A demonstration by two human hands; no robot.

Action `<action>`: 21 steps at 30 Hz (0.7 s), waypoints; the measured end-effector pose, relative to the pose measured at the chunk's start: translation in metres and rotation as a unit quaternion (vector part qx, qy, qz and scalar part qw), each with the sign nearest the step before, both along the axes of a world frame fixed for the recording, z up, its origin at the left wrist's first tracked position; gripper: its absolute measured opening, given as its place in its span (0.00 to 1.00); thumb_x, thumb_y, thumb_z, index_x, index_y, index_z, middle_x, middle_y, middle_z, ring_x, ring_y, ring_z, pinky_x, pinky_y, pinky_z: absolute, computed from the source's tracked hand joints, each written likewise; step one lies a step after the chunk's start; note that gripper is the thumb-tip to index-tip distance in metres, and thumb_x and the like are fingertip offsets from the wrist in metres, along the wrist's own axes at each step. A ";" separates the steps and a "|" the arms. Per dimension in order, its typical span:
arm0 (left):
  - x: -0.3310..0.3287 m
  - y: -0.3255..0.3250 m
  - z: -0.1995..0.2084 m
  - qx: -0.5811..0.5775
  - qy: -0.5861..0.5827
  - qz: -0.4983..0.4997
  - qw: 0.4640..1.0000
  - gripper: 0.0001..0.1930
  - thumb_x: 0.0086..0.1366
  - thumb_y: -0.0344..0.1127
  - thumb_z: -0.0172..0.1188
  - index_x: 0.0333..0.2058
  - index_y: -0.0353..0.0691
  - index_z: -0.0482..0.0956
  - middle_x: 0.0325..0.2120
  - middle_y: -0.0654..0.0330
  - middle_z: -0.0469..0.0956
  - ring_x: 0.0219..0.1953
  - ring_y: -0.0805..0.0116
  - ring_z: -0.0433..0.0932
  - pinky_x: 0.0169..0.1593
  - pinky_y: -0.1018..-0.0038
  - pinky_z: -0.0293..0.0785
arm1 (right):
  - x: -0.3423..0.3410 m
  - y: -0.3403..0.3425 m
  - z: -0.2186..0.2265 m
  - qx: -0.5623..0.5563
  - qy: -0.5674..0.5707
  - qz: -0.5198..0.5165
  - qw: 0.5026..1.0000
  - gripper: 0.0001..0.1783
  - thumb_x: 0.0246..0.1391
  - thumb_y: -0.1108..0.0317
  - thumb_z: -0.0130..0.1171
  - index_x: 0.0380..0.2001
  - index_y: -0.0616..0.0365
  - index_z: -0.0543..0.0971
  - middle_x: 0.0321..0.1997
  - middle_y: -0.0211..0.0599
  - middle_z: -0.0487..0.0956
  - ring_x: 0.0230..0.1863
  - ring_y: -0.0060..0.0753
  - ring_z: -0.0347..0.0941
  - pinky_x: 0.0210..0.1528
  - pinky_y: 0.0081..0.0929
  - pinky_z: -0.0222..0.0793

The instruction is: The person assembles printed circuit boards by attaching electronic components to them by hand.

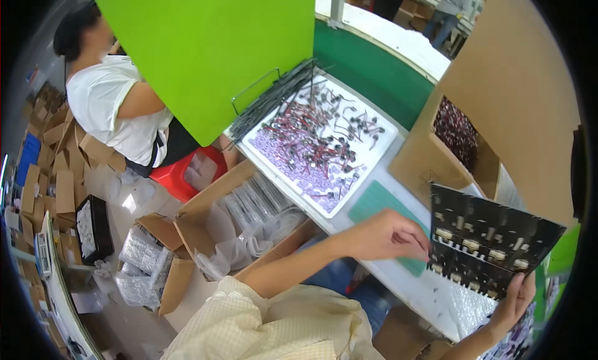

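Observation:
My right hand grips the lower right edge of a black circuit board panel, which is tilted up over the table's right end. Rows of pale metal connectors run across the panel, and its lower edge is toothed. At the panel's lower left edge is my left hand, its fingers curled together in a pinch. Whether anything small sits between those fingertips is hidden. Beneath the left hand lies a green cutting mat. Beyond it, a white tray holds many small parts with red and black wires, and purple pieces.
An open cardboard box of dark red parts stands at the right. Black strips lie beside a bright green partition. Boxes with bubble-wrapped packs crowd the floor at left, where a co-worker sits on a red stool.

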State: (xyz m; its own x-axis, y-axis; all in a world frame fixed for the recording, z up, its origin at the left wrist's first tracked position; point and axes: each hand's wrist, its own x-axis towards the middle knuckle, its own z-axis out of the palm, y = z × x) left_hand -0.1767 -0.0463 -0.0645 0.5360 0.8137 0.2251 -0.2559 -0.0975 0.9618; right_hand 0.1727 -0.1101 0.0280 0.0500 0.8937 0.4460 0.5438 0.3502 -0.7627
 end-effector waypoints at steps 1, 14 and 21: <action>0.004 -0.006 0.008 -0.036 -0.043 -0.015 0.998 0.10 0.57 0.32 0.65 0.36 0.33 0.81 0.31 0.58 0.83 0.36 0.75 0.81 0.40 0.78 0.76 | 0.005 0.004 0.003 0.011 0.053 0.016 0.998 0.23 0.65 0.69 0.45 0.59 0.72 0.64 0.55 0.41 0.72 0.53 0.26 0.67 0.58 0.24 0.61; 0.031 -0.013 0.047 0.151 -0.073 0.277 0.946 0.06 0.61 0.27 0.60 0.25 0.36 0.73 0.16 0.71 0.69 0.16 0.86 0.60 0.19 0.84 0.53 | -0.003 0.026 -0.026 0.085 0.279 -0.045 0.956 0.25 0.63 0.67 0.49 0.59 0.71 0.63 0.59 0.43 0.68 0.58 0.27 0.64 0.63 0.27 0.56; 0.019 -0.010 0.040 -0.020 -0.240 -0.006 0.970 0.05 0.62 0.29 0.61 0.29 0.36 0.75 0.22 0.70 0.72 0.22 0.89 0.63 0.24 0.87 0.54 | -0.022 -0.001 -0.028 -0.062 0.455 -0.003 0.888 0.26 0.60 0.65 0.51 0.58 0.69 0.66 0.60 0.40 0.67 0.61 0.30 0.62 0.65 0.29 0.53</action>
State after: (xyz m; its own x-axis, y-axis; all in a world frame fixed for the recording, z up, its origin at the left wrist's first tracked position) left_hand -0.1573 -0.0563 -0.0242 0.3864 0.8212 0.4199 -0.6770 -0.0567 0.7338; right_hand 0.1506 -0.1113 0.0001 0.3448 0.9314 0.1162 -0.3160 0.2318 -0.9200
